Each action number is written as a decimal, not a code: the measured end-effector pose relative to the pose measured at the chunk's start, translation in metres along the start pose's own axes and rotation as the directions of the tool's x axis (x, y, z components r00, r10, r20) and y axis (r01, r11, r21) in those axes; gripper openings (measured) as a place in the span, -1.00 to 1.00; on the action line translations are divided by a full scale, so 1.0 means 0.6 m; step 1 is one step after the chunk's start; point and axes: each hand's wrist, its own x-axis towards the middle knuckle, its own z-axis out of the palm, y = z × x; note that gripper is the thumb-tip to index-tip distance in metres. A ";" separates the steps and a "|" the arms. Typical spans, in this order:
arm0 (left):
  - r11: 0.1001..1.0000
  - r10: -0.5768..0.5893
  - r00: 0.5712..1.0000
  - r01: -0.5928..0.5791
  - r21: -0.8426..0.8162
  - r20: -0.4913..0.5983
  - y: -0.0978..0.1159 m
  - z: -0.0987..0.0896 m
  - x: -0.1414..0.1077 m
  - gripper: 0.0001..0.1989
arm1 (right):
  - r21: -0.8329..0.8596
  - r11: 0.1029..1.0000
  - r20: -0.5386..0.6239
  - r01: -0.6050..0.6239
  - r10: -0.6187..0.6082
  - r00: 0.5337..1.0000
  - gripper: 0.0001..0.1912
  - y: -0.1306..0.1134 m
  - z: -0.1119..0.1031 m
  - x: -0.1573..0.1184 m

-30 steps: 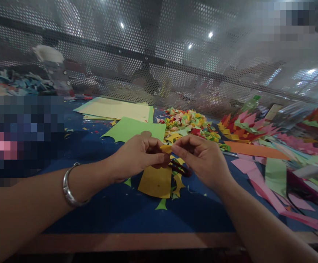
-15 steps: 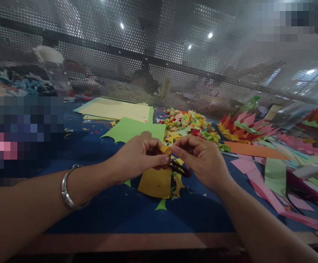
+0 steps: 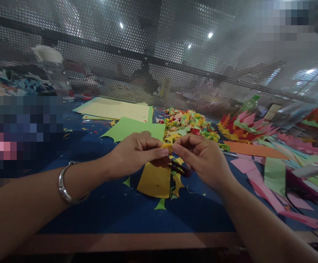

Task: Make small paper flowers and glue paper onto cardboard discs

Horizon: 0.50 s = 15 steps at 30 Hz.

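Note:
A small yellow paper piece (image 3: 167, 147) is pinched between my two hands above the table. My left hand (image 3: 137, 153), a silver bangle on its wrist, is closed on the left end with thumb and forefinger. On the right end, the fingertips of my right hand (image 3: 202, 157) are pressed together. Below them show dark red loops (image 3: 181, 168), looking like scissor handles, partly hidden by my hands. Under my left hand lies a larger yellow paper sheet (image 3: 156, 182), with yellow cut scraps (image 3: 177, 185) beside it. A green sheet with a scalloped edge (image 3: 131, 128) lies just behind.
Behind my hands is a heap of colourful folded paper bits (image 3: 191, 122). Pale yellow sheets (image 3: 115, 109) are stacked at back left. Pink strips (image 3: 260, 186), an orange strip (image 3: 257, 149) and spiky paper pieces (image 3: 246, 126) fill the right. A perforated metal panel (image 3: 148, 54) stands behind.
My left thumb has slid forward and flattened over the small yellow paper piece, covering more of it. The left wrist has shifted slightly left; my right hand has barely moved.

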 end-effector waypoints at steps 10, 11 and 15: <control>0.995 0.056 0.990 -0.066 -0.070 -0.132 -0.005 0.009 0.006 -0.76 | -0.004 1.000 0.014 -0.022 0.022 1.000 -0.67 0.001 0.002 0.001; 0.993 0.044 0.990 -0.058 -0.100 -0.132 -0.005 0.011 0.005 -0.78 | -0.004 1.000 0.014 -0.028 0.028 1.000 -0.68 0.002 0.002 0.002; 0.968 0.006 0.988 -0.045 -0.245 -0.157 -0.009 0.013 0.005 -0.82 | 0.002 0.998 0.017 -0.061 0.061 0.998 -0.71 0.006 0.003 0.002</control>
